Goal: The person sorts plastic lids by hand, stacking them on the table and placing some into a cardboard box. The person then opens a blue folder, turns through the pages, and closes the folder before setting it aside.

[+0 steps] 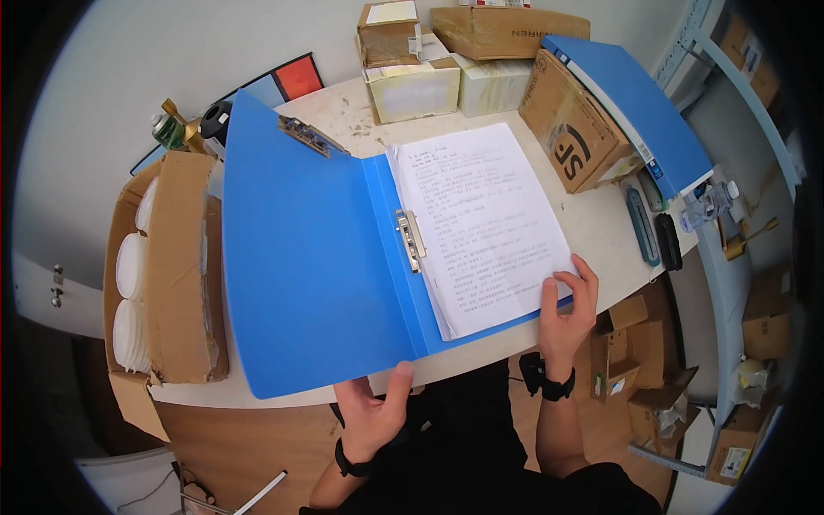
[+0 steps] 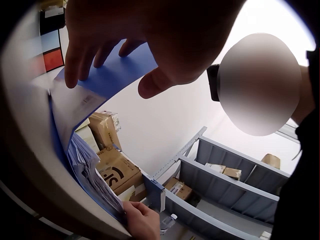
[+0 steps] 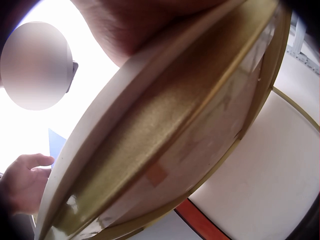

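A blue file folder [image 1: 300,266] lies spread on the white table. Its right side carries a thick stack of printed sheets [image 1: 485,232] under a metal clip [image 1: 410,241]. Another metal clip [image 1: 311,137] sits at the top of the left cover. My left hand [image 1: 369,419] is at that cover's near edge, its extended fingers on the outer face, partly hidden from above. In the left wrist view the cover [image 2: 112,75] stands raised at a slant. My right hand [image 1: 568,324] grips the near right corner of the folder with bent fingers, thumb over the sheets.
Left of the folder stands a cardboard box [image 1: 180,266] of white round items. Boxes line the back; a carton [image 1: 575,129] and another blue folder [image 1: 635,103] stand at the right. Nearby lie a stapler-like teal object [image 1: 642,227] and a plastic bottle [image 1: 711,206]. Shelving [image 1: 730,343] flanks the right.
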Available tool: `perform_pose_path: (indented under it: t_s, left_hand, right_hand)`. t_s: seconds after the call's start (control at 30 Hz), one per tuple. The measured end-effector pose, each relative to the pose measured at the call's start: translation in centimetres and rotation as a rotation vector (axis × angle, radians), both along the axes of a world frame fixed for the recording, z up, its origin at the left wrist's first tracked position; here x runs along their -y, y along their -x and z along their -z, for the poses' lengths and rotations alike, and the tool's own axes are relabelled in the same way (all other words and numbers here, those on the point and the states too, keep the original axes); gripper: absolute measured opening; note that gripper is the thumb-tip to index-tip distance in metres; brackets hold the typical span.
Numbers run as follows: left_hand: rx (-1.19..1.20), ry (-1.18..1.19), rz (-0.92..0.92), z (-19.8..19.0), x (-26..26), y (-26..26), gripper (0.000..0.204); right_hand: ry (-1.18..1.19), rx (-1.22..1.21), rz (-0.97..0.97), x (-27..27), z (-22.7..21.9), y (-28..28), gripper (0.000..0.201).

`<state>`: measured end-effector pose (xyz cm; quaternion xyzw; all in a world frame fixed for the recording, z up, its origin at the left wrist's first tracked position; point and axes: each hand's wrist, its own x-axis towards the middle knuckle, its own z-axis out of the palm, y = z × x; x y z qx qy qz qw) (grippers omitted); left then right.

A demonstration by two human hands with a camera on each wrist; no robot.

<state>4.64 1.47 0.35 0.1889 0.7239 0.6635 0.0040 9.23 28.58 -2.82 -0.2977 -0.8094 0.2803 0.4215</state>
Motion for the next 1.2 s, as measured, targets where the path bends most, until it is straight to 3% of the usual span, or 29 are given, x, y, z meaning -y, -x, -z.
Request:
perform_pose_path:
  t_s: [0.13, 0.2, 0.23, 0.3, 0.4, 0.43, 0.53, 0.7, 0.9, 1.13, 1.2]
  left_hand:
    - [0.034, 0.156, 0.104, -0.9, -2.4, 1.4, 0.072]
    - [-0.227, 0.236, 0.156, -1.0, -3.3, 2.2, 0.078]
    - [-0.221, 0.233, 0.153, -0.6, -3.3, 2.2, 0.078]
    - [-0.274, 0.343, 0.141, 0.5, -3.2, 2.1, 0.073]
    - [-0.262, 0.317, 0.177, 0.5, -3.4, 2.1, 0.063]
    - [-0.258, 0.31, 0.172, 0.5, -3.4, 2.1, 0.063]
    - [-0.283, 0.358, 0.193, 0.6, -3.3, 2.1, 0.062]
    - [-0.375, 0.474, 0.179, 0.4, -3.5, 2.3, 0.063]
    - [-0.392, 0.393, 0.254, 0.7, -2.6, 2.8, 0.065]
    - [-0.412, 0.286, 0.331, 0.6, -0.9, 2.6, 0.052]
    - [-0.305, 0.184, 0.312, 1.1, -0.5, 2.4, 0.042]
  right_hand:
    - [-0.016, -0.012, -0.011, -0.1, 0.1, -0.1, 0.012]
    - [0.021, -0.082, -0.052, -0.4, 0.8, -0.4, 0.017]
    - [0.018, -0.077, -0.055, -0.6, 1.6, -0.7, 0.017]
    - [0.228, -0.305, -0.071, -1.3, 3.4, -1.4, 0.023]
    - [0.221, -0.324, 0.016, -2.2, 3.4, -2.3, 0.029]
    - [0.342, -0.435, -0.027, -2.3, 2.9, -2.1, 0.031]
    - [0.497, -0.464, -0.17, -2.6, 0.3, -2.3, 0.032]
    - [0.356, -0.067, -0.162, -2.6, -0.7, -1.4, 0.034]
    - [0.303, 0.122, -0.096, -2.2, -2.8, -1.4, 0.029]
    - [0.286, 0.168, -0.079, -3.0, -1.8, -5.1, 0.029]
    - [0.294, 0.014, -0.099, -2.5, -0.8, -6.6, 0.029]
